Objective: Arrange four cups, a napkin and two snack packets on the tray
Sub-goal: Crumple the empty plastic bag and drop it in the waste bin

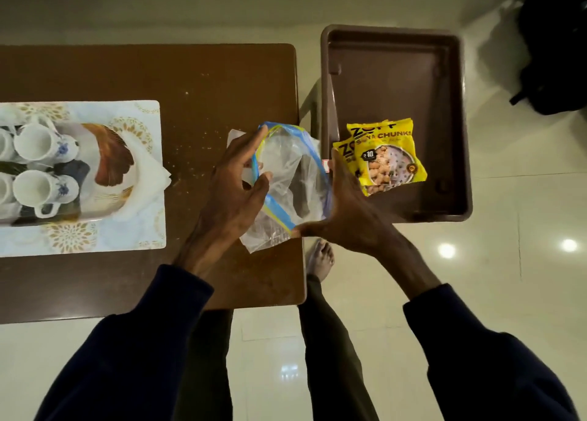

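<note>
While both hands work at the near right corner of the brown surface [197, 80], they hold a clear plastic bag [286, 179] with a blue and yellow rim between them. The left hand [235, 185] has its grip pinched on the left side of the bag's rim, thumb and fingers closed around it. The right hand [343, 204] is spread wide, with the thumb at the near corner of the bag and the fingers along its right edge; I cannot tell if this grip really presses the plastic or only touches it. The two yellow snack packets [386, 158] lie one over the other inside a brown bin [394, 36], which stands just beside the surface on the right. On the left side of the surface is the patterned tray [127, 239]. It carries the white cups [36, 166] with blue flowers, standing close together, and the white napkin [149, 172] folded beside them, its corner reaching over the tray's right edge.
</note>
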